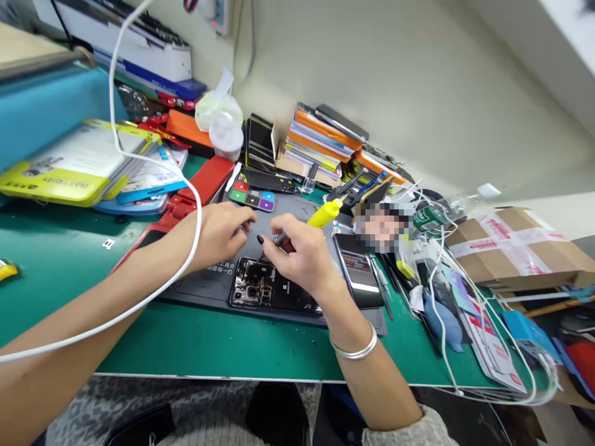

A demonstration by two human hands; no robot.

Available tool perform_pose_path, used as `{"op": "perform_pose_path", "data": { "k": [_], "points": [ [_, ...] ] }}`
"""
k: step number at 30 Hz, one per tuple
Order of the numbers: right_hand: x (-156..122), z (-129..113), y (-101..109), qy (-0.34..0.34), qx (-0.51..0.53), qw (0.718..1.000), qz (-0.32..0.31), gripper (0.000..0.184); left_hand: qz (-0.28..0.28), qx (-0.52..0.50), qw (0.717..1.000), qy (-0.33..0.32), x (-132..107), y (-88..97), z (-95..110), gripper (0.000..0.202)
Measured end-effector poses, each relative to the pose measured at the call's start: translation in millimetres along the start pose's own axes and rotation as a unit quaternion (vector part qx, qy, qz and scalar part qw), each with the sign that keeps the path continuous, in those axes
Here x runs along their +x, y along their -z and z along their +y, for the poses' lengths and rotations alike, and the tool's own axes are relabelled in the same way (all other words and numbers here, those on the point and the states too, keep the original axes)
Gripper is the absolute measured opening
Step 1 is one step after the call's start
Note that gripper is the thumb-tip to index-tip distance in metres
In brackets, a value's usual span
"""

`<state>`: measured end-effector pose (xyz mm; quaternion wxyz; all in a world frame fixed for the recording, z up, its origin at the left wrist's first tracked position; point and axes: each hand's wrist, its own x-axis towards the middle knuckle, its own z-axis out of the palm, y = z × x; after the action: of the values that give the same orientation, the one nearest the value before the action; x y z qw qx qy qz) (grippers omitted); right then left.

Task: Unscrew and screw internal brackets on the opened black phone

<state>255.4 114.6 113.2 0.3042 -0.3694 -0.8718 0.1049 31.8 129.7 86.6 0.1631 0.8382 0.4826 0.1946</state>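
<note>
An opened smartphone point(279, 291) lies on a dark grey work mat point(199, 291), its cameras and inner parts bare. Over the phone's upper edge, my right hand point(302, 251) is closed in a pinch on a slim metallic tool point(280, 238), mostly hidden by the fingers. My left hand point(223, 229) hovers left of it above the mat, its fingers loosely bent and apart from the thumb, with nothing visible between them. Just behind my right hand shows a yellow tube-like object point(325, 213). A small tray with coloured squares point(252, 196) rests beyond my left hand.
A second phone-like glossy panel point(357, 269) lies right of my right hand. A white cable point(198, 223) hangs across my left forearm. Stacked boxes point(320, 139) stand by the wall; a taped carton point(520, 244) and tangled cables crowd the right. Yellow-edged packages point(74, 167) lie at left.
</note>
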Motion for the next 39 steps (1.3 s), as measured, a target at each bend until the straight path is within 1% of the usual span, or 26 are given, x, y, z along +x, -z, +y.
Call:
{"op": "perform_pose_path", "data": {
  "k": [2, 4, 5, 6, 8, 10, 13, 15, 17, 19, 21, 24, 27, 29, 34, 37, 39],
  "points": [
    [-11.1, 6.4, 11.7, -0.033, -0.003, 0.999, 0.016, 0.027, -0.003, -0.017, 0.999, -0.035, -3.2, -3.4, 0.1, 0.038],
    [-32.1, 11.3, 33.3, -0.071, -0.013, 0.996, 0.056, 0.029, -0.007, -0.032, 0.997, -0.071, -8.0, -7.2, 7.0, 0.038],
    [-47.0, 13.1, 46.3, -0.093, -0.022, 0.992, 0.081, 0.028, -0.012, -0.036, 0.995, -0.088, -10.4, -9.7, 13.3, 0.038],
    [-64.8, 14.5, 59.5, -0.112, -0.032, 0.987, 0.109, 0.029, -0.021, -0.036, 0.994, -0.106, -12.4, -12.9, 21.3, 0.037],
    [-107.2, 17.4, 82.5, -0.149, -0.058, 0.975, 0.157, 0.03, -0.048, -0.033, 0.987, -0.149, -14.2, -21.2, 40.8, 0.043],
    [-154.5, 22.4, 97.6, -0.185, -0.086, 0.959, 0.197, 0.028, -0.082, -0.025, 0.979, -0.187, -12.2, -31.0, 61.8, 0.049],
    [-223.9, 34.9, 107.3, -0.235, -0.124, 0.933, 0.242, 0.027, -0.118, -0.002, 0.975, -0.186, -4.1, -42.6, 88.5, 0.052],
    [-263.8, 44.7, 107.9, -0.269, -0.147, 0.915, 0.262, 0.026, -0.139, 0.007, 0.976, -0.168, 0.9, -45.7, 98.8, 0.05],
    [-295.2, 54.2, 104.1, -0.298, -0.171, 0.9, 0.27, 0.026, -0.154, 0.009, 0.977, -0.15, 3.0, -45.6, 103.2, 0.05],
    [-316.0, 63.1, 95.9, -0.326, -0.191, 0.885, 0.272, 0.027, -0.161, 0.01, 0.978, -0.135, 2.4, -44.0, 104.5, 0.052],
    [-326.0, 71.7, 85.4, -0.35, -0.209, 0.871, 0.275, 0.028, -0.166, 0.017, 0.978, -0.122, 1.1, -42.6, 105.6, 0.052],
    [-326.4, 83.1, 74.2, -0.371, -0.224, 0.86, 0.268, 0.028, -0.17, 0.033, 0.98, -0.102, 0.2, -42.2, 108.7, 0.047],
    [-322.2, 89.4, 73.8, -0.379, -0.224, 0.862, 0.25, 0.029, -0.168, 0.047, 0.981, -0.088, -1.0, -43.0, 110.9, 0.042],
    [-321.3, 90.2, 76.7, -0.382, -0.222, 0.864, 0.243, 0.029, -0.16, 0.05, 0.982, -0.087, -2.7, -44.1, 109.6, 0.043],
    [-318.5, 80.8, 80.6, -0.371, -0.229, 0.865, 0.249, 0.029, -0.135, 0.021, 0.985, -0.107, -6.6, -52.7, 99.9, 0.045],
    [-307.7, 67.0, 82.8, -0.348, -0.231, 0.867, 0.273, 0.029, -0.115, -0.005, 0.986, -0.116, -9.9, -58.5, 96.4, 0.043],
    [-297.1, 54.4, 87.8, -0.332, -0.225, 0.867, 0.298, 0.031, -0.096, -0.027, 0.987, -0.123, -13.1, -59.8, 94.4, 0.043]
  ]
}}
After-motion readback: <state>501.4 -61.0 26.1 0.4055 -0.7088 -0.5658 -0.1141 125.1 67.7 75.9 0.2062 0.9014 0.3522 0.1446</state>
